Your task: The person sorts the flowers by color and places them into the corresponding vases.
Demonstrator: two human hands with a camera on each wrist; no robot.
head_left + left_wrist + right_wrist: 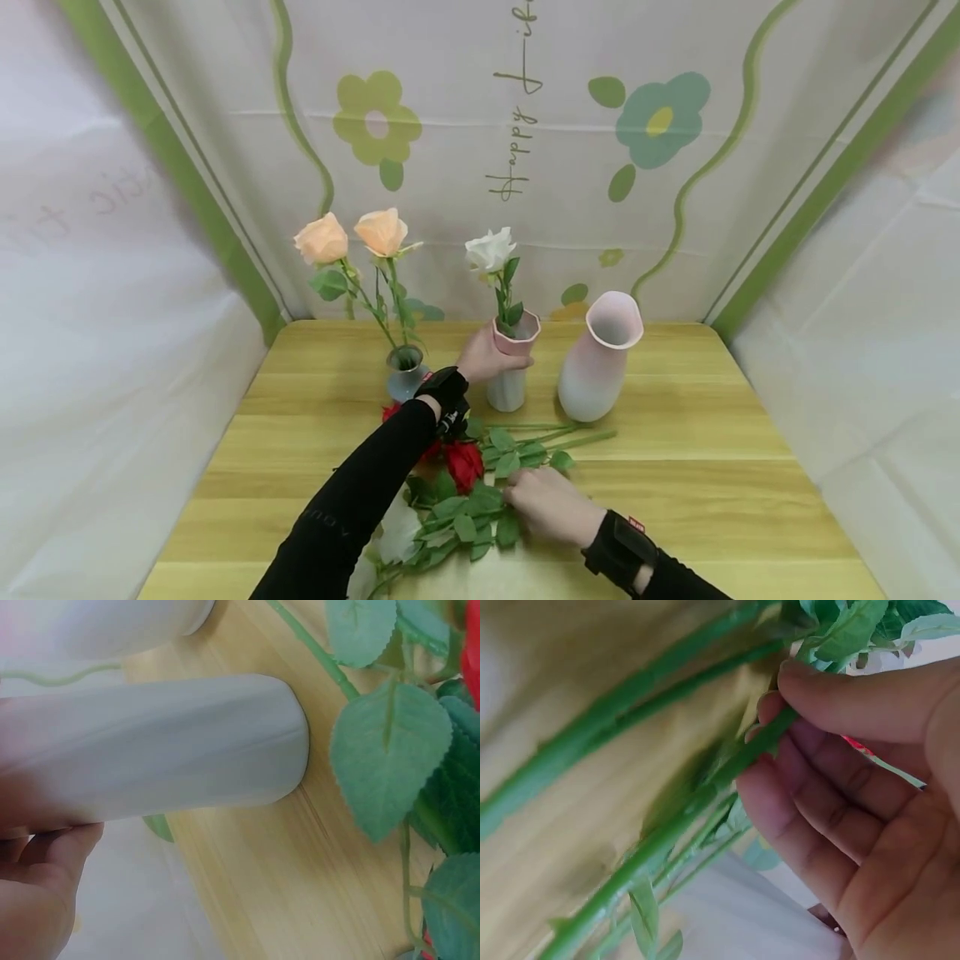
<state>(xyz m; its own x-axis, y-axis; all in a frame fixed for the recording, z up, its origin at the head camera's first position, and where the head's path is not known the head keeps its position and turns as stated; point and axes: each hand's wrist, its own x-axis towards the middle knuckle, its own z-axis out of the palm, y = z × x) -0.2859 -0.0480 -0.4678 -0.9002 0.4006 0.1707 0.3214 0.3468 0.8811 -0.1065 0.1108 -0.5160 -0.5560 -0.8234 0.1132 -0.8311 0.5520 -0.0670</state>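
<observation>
My left hand grips the slim pink-and-white vase near its upper part; the vase stands upright at the back of the table. A single white rose with green leaves rises from it. In the left wrist view the vase's pale lower body fills the middle. Lower down, my right hand is among the flowers lying on the table. Between thumb and fingers it pinches a green flower stem; which bloom this stem bears cannot be made out. A red rose and white roses lie close by.
At the back left, a small blue-grey vase holds two peach roses. A wider pink-and-white vase stands on the right. Loose stems reach toward its base. A printed cloth hangs behind the wooden table.
</observation>
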